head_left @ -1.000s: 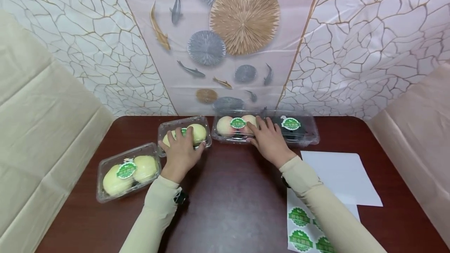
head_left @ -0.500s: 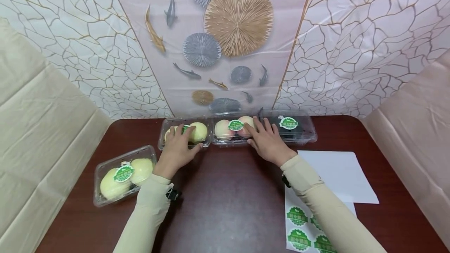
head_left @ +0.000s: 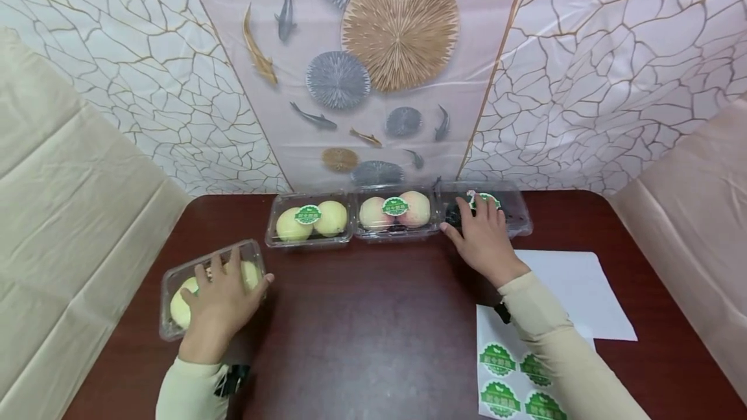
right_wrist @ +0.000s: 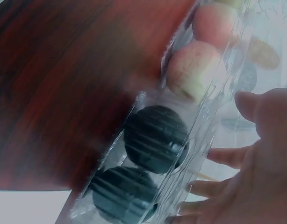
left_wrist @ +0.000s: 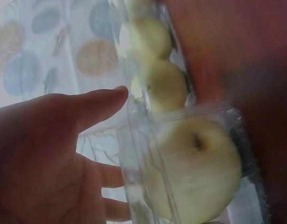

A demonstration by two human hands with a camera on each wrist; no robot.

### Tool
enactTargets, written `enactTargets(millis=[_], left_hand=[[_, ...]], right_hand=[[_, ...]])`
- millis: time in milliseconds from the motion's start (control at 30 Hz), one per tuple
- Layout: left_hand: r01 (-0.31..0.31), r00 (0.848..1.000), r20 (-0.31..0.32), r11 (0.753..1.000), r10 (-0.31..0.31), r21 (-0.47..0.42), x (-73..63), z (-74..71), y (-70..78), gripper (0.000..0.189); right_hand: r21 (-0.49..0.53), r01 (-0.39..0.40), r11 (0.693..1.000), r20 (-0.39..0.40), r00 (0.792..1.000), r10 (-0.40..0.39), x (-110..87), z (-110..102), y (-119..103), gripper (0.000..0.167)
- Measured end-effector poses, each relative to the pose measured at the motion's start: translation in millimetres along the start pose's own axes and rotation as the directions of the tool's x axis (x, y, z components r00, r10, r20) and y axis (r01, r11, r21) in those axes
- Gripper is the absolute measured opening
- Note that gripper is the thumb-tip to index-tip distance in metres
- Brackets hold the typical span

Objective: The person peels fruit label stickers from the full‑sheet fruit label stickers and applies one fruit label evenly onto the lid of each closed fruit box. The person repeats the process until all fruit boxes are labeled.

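Observation:
My left hand point(head_left: 218, 303) lies spread over the clear plastic box point(head_left: 169, 323) at the left, with two pale yellow fruits point(left_wrist: 195, 172) inside; its fingers look relaxed along the lid. At the back right, my right hand point(head_left: 483, 242) rests its outstretched fingers on a clear box point(head_left: 518, 212) of dark round fruits point(right_wrist: 155, 140). Its green label point(head_left: 493, 201) is partly covered by the fingers. Between the hands stand a box of yellow fruits point(head_left: 294, 225) and a box of peaches point(head_left: 415, 209), side by side, each with a green round label.
White sheets lie at the right: a blank one point(head_left: 589, 290) and, below it, a sheet with several green round stickers point(head_left: 498, 360). The right forearm crosses over them. A patterned curtain point(head_left: 397, 115) hangs behind the dark red table point(head_left: 362, 329).
The back yellow-fruit box has been straightened against the peach box. My left hand has moved from it to the left box. My right hand has shifted right, from the peaches to the dark fruits.

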State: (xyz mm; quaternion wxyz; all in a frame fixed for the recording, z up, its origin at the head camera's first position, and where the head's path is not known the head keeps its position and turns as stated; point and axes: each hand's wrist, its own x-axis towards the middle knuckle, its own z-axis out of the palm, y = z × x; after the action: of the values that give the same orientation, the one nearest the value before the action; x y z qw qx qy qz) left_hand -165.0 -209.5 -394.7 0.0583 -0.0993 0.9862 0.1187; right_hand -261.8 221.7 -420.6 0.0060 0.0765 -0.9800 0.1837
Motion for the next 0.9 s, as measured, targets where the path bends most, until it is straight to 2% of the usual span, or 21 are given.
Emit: enactTargets(millis=[100,233,367,467,567,767,900], left_hand=[[-0.038,0.999,0.030,0.998,0.036,0.052,-13.5,4.9,1.8,0.103],[-0.105,0.992,0.075,0.991,0.099,0.088,-30.9,7.2,14.7,0.104],[-0.208,0.977,0.057,0.973,0.203,0.098,-37.8,9.0,30.2,0.099],[-0.290,0.957,0.022,0.953,0.289,0.084,-36.5,11.9,39.3,0.094],[-0.351,0.937,0.020,0.936,0.350,0.044,-32.2,15.3,46.6,0.089],[-0.404,0.914,0.026,0.915,0.404,-0.007,-19.4,18.7,57.3,0.084],[-0.452,0.891,0.023,0.892,0.453,-0.027,-11.9,22.0,62.5,0.084]], right_hand=[[-0.031,0.008,0.999,0.009,1.000,-0.007,-1.3,0,5,0.072],[-0.010,0.024,1.000,0.012,1.000,-0.024,-1.7,0,8,0.072],[0.050,0.029,0.998,-0.053,0.998,-0.027,-6.6,-3,9,0.068],[0.087,0.042,0.995,-0.102,0.994,-0.033,-14.6,-6,10,0.065],[0.122,0.059,0.991,-0.141,0.989,-0.041,-23.9,-12,11,0.064],[0.182,0.046,0.982,-0.174,0.985,-0.014,-39.7,-22,13,0.064],[0.211,0.039,0.977,-0.183,0.983,0.001,-45.6,-25,16,0.066]])
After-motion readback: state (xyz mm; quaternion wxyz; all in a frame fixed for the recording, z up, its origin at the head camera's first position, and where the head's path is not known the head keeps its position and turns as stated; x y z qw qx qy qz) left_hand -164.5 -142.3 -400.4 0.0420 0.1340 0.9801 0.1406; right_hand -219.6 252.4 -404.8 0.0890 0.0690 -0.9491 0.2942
